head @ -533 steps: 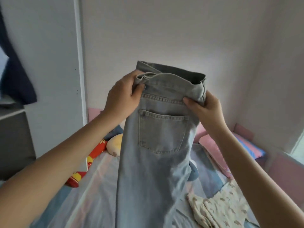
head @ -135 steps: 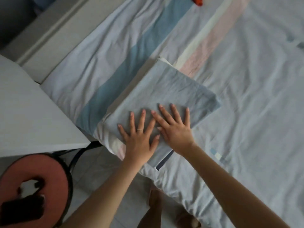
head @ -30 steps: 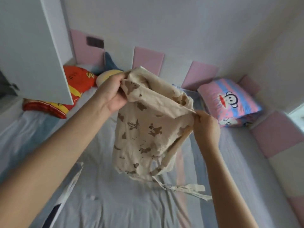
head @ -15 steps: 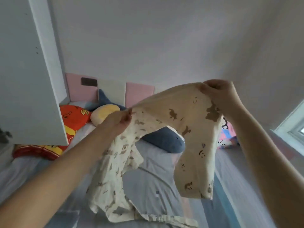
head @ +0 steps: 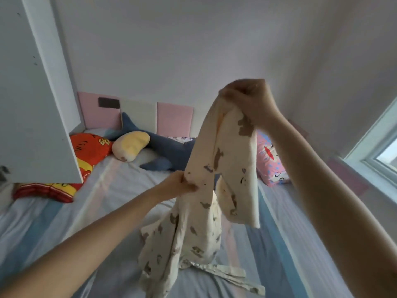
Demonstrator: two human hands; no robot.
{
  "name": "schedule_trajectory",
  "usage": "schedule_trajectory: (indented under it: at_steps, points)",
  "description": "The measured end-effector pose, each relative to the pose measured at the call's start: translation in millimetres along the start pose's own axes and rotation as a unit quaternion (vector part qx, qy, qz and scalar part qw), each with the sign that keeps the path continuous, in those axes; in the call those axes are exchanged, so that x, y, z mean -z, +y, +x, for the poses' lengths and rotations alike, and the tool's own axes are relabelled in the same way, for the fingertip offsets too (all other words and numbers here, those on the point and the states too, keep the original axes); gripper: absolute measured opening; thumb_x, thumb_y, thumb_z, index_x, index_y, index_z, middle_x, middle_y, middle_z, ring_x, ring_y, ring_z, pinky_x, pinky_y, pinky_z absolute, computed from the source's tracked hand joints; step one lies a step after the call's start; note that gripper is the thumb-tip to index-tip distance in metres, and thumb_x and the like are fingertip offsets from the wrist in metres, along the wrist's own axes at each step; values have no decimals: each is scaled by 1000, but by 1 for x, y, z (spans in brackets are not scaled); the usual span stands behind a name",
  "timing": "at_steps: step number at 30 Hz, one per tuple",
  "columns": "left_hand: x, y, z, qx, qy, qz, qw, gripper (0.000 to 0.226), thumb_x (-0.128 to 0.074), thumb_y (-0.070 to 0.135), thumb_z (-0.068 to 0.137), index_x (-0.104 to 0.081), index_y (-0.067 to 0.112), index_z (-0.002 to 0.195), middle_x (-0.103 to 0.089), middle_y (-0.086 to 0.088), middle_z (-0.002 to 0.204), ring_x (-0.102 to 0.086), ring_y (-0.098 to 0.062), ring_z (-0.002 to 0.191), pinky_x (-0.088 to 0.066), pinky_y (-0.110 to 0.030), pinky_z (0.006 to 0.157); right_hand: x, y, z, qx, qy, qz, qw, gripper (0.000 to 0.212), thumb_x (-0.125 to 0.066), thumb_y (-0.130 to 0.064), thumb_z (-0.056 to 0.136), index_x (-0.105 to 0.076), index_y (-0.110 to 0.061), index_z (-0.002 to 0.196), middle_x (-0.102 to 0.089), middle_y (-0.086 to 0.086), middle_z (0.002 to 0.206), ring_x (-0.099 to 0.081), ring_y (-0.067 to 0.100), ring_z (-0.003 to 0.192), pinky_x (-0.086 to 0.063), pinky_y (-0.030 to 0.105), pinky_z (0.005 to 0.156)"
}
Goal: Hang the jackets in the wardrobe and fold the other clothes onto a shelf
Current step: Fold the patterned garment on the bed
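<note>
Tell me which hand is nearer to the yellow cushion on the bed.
Left. The left hand grips the garment low, to the right of the yellow cushion; the right hand holds it high up, farther right.

Soft daylight from window point(head: 384, 147), motion blur, wide-angle bending

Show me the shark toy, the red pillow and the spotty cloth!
shark toy point(head: 169, 147): head view, on the middle of its dark blue body.
red pillow point(head: 90, 147): head view, on its orange-red top face.
spotty cloth point(head: 234, 166): head view, on the cream panel hanging from its raised end.
</note>
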State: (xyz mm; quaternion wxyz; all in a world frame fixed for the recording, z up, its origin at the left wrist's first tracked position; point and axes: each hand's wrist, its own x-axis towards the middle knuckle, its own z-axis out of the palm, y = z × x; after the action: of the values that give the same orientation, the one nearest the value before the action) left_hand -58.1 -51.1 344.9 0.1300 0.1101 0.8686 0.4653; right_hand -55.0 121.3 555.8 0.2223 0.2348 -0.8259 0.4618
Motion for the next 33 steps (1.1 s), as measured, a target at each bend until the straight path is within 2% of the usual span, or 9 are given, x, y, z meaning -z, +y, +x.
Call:
schedule_trajectory:
  at_steps: [6, 9, 12, 14, 18, 20, 24, 27, 33]
  points:
    - [-19, -4, -28, 143, 31, -6, 989, 22, -52, 28, 93, -59, 9, 99, -61, -9, 95, -61, -25, 88, -45, -30, 69, 40, 77, -5, -199, 193, -112, 954, 20, -60, -28, 90, -68, -13, 100, -65, -4, 74, -59, 14, 73, -41, 23, 68]
    - [-5, 30, -29, 142, 110, -315, 932, 30, -58, 32, 86, -62, 4, 95, -62, -16, 84, -61, -32, 86, -46, -33, 71, 37, 117, -39, -307, 49, -233, 921, 65, -60, -45, 89, -35, -19, 143, -41, 16, 137, -38, 32, 127, -33, 35, 105]
    - [16, 66, -29, 82, 122, -487, 861, 23, -55, 27, 91, -59, 13, 73, -60, -3, 55, -55, -16, 55, -46, -24, 59, 16, 112, -82, -248, -130, -85, 956, 44, -49, -36, 98, -43, -5, 128, -50, 11, 107, -45, 24, 106, -45, 15, 80]
    - [28, 87, -26, 40, 125, -511, 850, 23, -53, 26, 91, -56, 18, 71, -55, 1, 49, -51, -13, 51, -44, -21, 56, -6, 109, -122, -293, -332, -25, 896, 30, -39, -13, 102, -42, -1, 129, -54, 8, 101, -50, 21, 92, -42, 17, 64]
    - [47, 101, -29, -25, 116, -569, 814, 25, -48, 28, 93, -53, 17, 70, -57, 1, 54, -59, -13, 55, -50, -21, 55, -68, 139, -212, -283, -439, -97, 847, 97, -70, -60, 61, -36, -17, 141, -48, 0, 137, -50, 18, 121, -44, 36, 100]
    - [50, 106, -30, -48, 130, -537, 832, 26, -45, 29, 95, -52, 16, 73, -60, 3, 50, -61, -10, 48, -49, -17, 49, -95, 152, -239, -318, -325, -44, 889, 102, -79, -58, 50, -37, -29, 139, -49, -10, 134, -49, 10, 120, -42, 35, 102]
    - [66, 95, -24, -27, 175, -392, 903, 44, -49, 40, 94, -55, 11, 62, -57, -7, 55, -56, -17, 60, -46, -26, 66, -103, 141, -237, -424, -53, 47, 903, 14, -69, -26, 80, -68, -12, 85, -69, 4, 76, -65, 23, 75, -55, 40, 65]
    - [77, 68, -34, 66, 167, -141, 974, 79, -68, 66, 64, -52, 13, 120, -60, -9, 115, -57, -19, 102, -45, -33, 84, -73, 134, -199, -479, 101, 209, 847, 18, -55, -17, 89, -65, -3, 96, -67, 9, 79, -63, 21, 72, -49, 24, 53]
    - [-22, 39, -70, -41, -65, 6, 997, 104, -83, 49, 62, -28, 20, 145, -39, 7, 139, -39, -8, 129, -36, -29, 108, -62, 86, -143, -419, -111, 244, 868, 17, -49, -21, 96, -57, -18, 80, -60, -1, 74, -59, 12, 61, -48, 22, 49]
